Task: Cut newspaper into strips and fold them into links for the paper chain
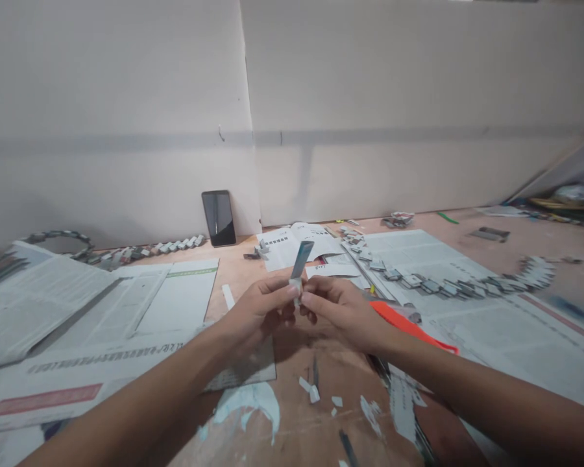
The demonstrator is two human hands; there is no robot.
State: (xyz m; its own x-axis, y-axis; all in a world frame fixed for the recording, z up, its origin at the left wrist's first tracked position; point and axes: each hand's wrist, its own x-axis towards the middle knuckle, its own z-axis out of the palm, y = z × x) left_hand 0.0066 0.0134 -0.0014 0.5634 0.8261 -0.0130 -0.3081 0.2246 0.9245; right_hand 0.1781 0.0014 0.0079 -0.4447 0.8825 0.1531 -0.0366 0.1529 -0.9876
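Note:
Near the middle of the head view, my left hand [267,299] and my right hand [338,305] meet above the table. Between their thumbs and fingers they pinch a narrow folded paper strip [302,261], grey-blue, which sticks up and leans slightly right. Its lower end is partly covered by my fingertips. Below the hands, small paper scraps [313,393] lie on the wooden tabletop [296,363]. An orange-red object [413,324], partly hidden by my right forearm, lies beside my right hand.
Newspaper sheets [175,305] cover the left side, more newspaper [418,253] the right. A folded-paper chain [448,287] curves across the right sheets; another chain [160,250] lies at the back left. A phone [219,218] leans on the wall [126,97]. An open booklet [292,243] lies behind my hands.

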